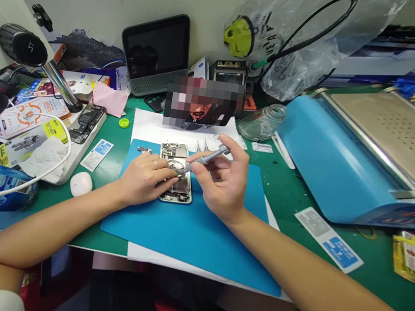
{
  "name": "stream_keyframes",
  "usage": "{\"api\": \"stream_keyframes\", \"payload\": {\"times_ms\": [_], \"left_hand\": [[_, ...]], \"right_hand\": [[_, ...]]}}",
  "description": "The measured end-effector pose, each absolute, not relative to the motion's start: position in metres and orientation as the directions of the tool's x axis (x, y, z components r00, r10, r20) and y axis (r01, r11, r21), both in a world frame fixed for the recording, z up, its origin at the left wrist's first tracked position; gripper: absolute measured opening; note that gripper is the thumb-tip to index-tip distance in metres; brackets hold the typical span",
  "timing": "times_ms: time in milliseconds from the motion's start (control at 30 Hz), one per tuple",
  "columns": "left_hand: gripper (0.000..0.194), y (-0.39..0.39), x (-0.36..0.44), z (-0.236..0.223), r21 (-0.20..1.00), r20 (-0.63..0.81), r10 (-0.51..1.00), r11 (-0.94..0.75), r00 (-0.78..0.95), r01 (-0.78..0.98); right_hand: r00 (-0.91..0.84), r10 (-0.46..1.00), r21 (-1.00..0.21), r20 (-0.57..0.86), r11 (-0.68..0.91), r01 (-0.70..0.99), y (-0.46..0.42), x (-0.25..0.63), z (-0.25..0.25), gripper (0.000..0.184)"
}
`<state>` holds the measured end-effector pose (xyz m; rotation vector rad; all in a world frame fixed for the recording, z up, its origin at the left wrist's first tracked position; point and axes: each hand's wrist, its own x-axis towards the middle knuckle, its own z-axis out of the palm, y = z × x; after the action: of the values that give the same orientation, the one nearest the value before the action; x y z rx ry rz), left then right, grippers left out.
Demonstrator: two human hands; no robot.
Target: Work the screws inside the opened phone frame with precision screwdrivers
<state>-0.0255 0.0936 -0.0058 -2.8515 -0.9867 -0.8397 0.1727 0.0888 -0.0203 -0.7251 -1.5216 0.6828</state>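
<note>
An opened smartphone [181, 191] lies on a blue mat [166, 232], its inner parts bare. My left hand [148, 175], with a ring on one finger, reaches over the phone's left edge. Its fingers are closed together over the phone's middle, and what they pinch there is too small to make out. A grey screwdriver [211, 156] is gripped in my right hand [224, 186], slanting down to the left. Its tip meets the phone close to my left fingertips. Behind the phone lie small screwdriver bits [203, 145], and left of it a small metal part [144, 150].
A blue machine with a perforated plate [384, 129] takes up the right side. At the back stand a dark display [156, 53] and a glass jar [262, 122]. Leftward are a white earbud case [81, 184], a second opened phone [87, 123] and a microscope arm [22, 44].
</note>
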Motion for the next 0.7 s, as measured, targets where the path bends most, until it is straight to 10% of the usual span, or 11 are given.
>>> {"api": "stream_keyframes", "payload": {"times_ms": [700], "left_hand": [[0.022,0.094,-0.024,-0.0062,0.163,0.532,0.546,-0.816,0.647,0.555]], "right_hand": [[-0.059,0.788,-0.79,0.612,0.614,0.002,0.0891,0.173,-0.0206,0.055]]}}
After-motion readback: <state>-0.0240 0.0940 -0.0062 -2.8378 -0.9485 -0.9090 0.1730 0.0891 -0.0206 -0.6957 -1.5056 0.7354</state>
